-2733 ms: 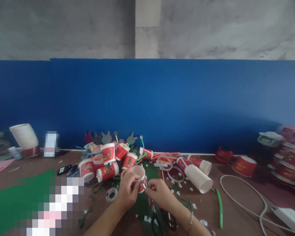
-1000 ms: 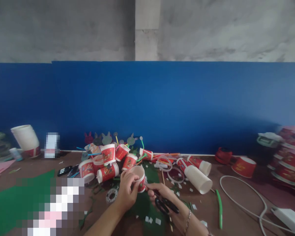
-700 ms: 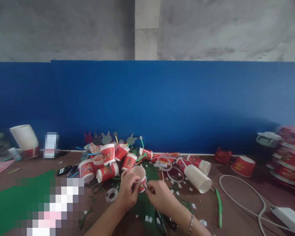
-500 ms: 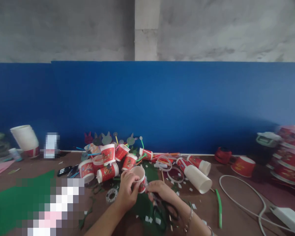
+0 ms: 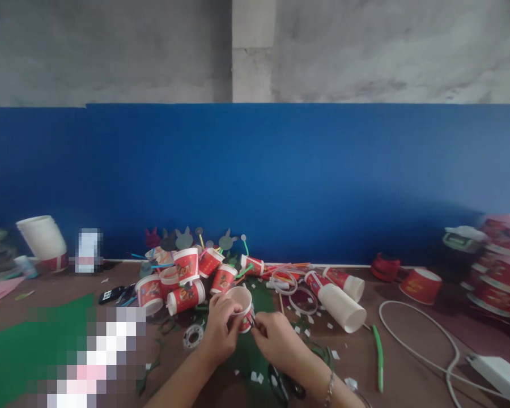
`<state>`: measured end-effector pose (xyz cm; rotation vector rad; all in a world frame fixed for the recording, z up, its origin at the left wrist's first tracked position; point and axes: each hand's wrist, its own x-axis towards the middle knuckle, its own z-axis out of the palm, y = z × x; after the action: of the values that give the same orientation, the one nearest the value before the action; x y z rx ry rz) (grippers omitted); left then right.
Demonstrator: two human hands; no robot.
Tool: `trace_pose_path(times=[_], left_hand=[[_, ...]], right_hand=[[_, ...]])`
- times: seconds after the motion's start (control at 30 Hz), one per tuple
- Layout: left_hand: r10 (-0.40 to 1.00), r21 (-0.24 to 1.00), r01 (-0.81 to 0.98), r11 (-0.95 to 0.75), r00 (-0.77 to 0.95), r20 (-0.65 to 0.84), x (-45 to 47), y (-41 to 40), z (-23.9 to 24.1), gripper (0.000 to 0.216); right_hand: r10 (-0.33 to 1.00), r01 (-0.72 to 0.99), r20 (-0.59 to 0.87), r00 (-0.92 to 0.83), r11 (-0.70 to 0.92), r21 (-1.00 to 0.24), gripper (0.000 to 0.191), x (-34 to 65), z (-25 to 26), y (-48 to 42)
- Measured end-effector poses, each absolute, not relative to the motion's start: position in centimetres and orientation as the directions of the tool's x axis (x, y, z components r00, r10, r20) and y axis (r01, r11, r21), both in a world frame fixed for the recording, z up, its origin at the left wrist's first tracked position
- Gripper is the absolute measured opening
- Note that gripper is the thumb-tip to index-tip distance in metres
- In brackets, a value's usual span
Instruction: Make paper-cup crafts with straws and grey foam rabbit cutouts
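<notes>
My left hand is wrapped round a red-and-white paper cup, its pale open mouth tilted up toward me. On the cup's right side, my right hand is closed on a pair of scissors. Their dark handles stick out below the palm, and a dark tip shows between the fingers at the cup wall. The blades are mostly covered by my fingers. Below the hands lies green paper with small white scraps. A roll of clear tape rests left of my left wrist.
Several red paper cups with straws and paper animal heads are heaped behind my hands. White stacked cups, a green balloon-like strip, a looped white cable and a power strip lie to the right. A blue panel stands behind.
My right hand has turned and moved slightly right and down, and its fingers now close in at the cup's side. The scissor handles have swung lower. The left hand and cup stay nearly still.
</notes>
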<state>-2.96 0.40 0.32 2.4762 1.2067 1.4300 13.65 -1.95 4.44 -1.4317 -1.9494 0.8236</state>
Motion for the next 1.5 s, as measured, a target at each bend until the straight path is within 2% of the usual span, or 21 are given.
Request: trace_pose_path(times=[0.07,0.13,0.23,0.3,0.4,0.53,0.6,0.67,0.73,0.83,0.87,0.93,1.03,1.13,1.17,1.2,1.27,1.33,1.37,1.43,1.5], left_hand=[[0.632,0.398,0.59,-0.702,0.259,0.731,-3.0,0.4,0.3,0.009],[0.624,0.409,0.579,-0.705,0.234,0.745,-3.0,0.4,0.3,0.008],[0.617,0.409,0.582,-0.703,0.212,0.758,-3.0,0.4,0.6,0.008],[0.621,0.405,0.588,-0.7,0.22,0.752,-3.0,0.4,0.7,0.01],[0.643,0.414,0.593,-0.691,0.241,0.727,-2.9,0.4,0.8,0.013],[0.658,0.417,0.594,-0.688,0.269,0.703,-2.9,0.3,0.7,0.012],[0.656,0.416,0.592,-0.69,0.269,0.705,-2.8,0.3,0.6,0.012],[0.647,0.416,0.591,-0.691,0.249,0.721,-2.9,0.3,0.6,0.012],[0.636,0.413,0.593,-0.691,0.229,0.737,-2.9,0.3,0.5,0.011],[0.626,0.41,0.591,-0.695,0.216,0.749,-3.1,0.4,0.5,0.009],[0.625,0.411,0.589,-0.696,0.216,0.75,-3.1,0.4,0.6,0.009],[0.631,0.414,0.587,-0.696,0.225,0.742,-3.1,0.4,0.7,0.01],[0.643,0.416,0.586,-0.695,0.249,0.724,-3.0,0.3,0.8,0.011],[0.65,0.415,0.587,-0.695,0.267,0.712,-2.9,0.2,0.7,0.011],[0.653,0.415,0.586,-0.695,0.274,0.706,-2.9,0.2,0.7,0.01],[0.655,0.416,0.584,-0.697,0.28,0.702,-2.9,0.2,0.6,0.01],[0.653,0.418,0.579,-0.7,0.282,0.703,-2.9,0.2,0.6,0.01],[0.644,0.419,0.575,-0.703,0.263,0.719,-2.9,0.2,0.5,0.01],[0.637,0.418,0.574,-0.705,0.251,0.729,-3.0,0.3,0.5,0.009],[0.626,0.418,0.569,-0.708,0.23,0.746,-3.0,0.3,0.5,0.007],[0.621,0.42,0.565,-0.71,0.222,0.752,-3.1,0.4,0.5,0.006]], right_hand=[[0.941,0.412,-0.163,-0.298,-0.027,-0.911,0.022,13.8,4.4,-1.5],[0.858,0.198,-0.353,-0.373,-0.298,-0.934,0.021,14.0,4.3,-0.8],[0.836,0.065,-0.395,-0.38,-0.402,-0.913,0.023,14.2,3.9,-0.3],[0.854,0.121,-0.348,-0.387,-0.327,-0.937,0.021,14.1,3.8,-0.3],[0.922,0.366,-0.189,-0.339,-0.056,-0.929,0.021,13.8,3.9,-1.0],[0.951,0.66,0.163,-0.263,0.301,-0.688,0.024,13.5,4.3,-2.1],[0.955,0.667,0.159,-0.249,0.288,-0.687,0.025,13.5,4.7,-2.2],[0.963,0.541,-0.054,-0.265,0.103,-0.835,0.025,13.6,5.1,-1.9],[0.897,0.37,-0.274,-0.346,-0.138,-0.919,0.027,13.8,5.3,-1.6],[0.843,0.203,-0.379,-0.381,-0.324,-0.924,0.034,14.0,5.1,-1.1],[0.847,0.19,-0.378,-0.373,-0.329,-0.925,0.034,14.0,5.0,-1.0],[0.856,0.222,-0.354,-0.376,-0.288,-0.932,0.029,14.0,4.7,-1.0],[0.915,0.4,-0.221,-0.337,-0.074,-0.913,0.021,13.9,4.4,-1.3],[0.954,0.633,0.095,-0.286,0.262,-0.728,0.021,13.9,4.5,-2.0],[0.939,0.679,0.179,-0.294,0.337,-0.653,0.021,14.0,4.5,-2.1],[0.932,0.687,0.204,-0.299,0.358,-0.632,0.02,14.0,4.6,-2.1],[0.953,0.616,0.073,-0.295,0.248,-0.748,0.021,14.1,4.7,-1.9],[0.926,0.447,-0.172,-0.336,-0.004,-0.895,0.022,14.3,4.8,-1.4],[0.886,0.349,-0.269,-0.378,-0.132,-0.928,0.023,14.4,4.8,-1.1],[0.826,0.173,-0.39,-0.408,-0.349,-0.921,0.028,14.5,4.7,-0.6],[0.797,0.118,-0.441,-0.413,-0.433,-0.894,0.031,14.5,4.5,-0.4]])
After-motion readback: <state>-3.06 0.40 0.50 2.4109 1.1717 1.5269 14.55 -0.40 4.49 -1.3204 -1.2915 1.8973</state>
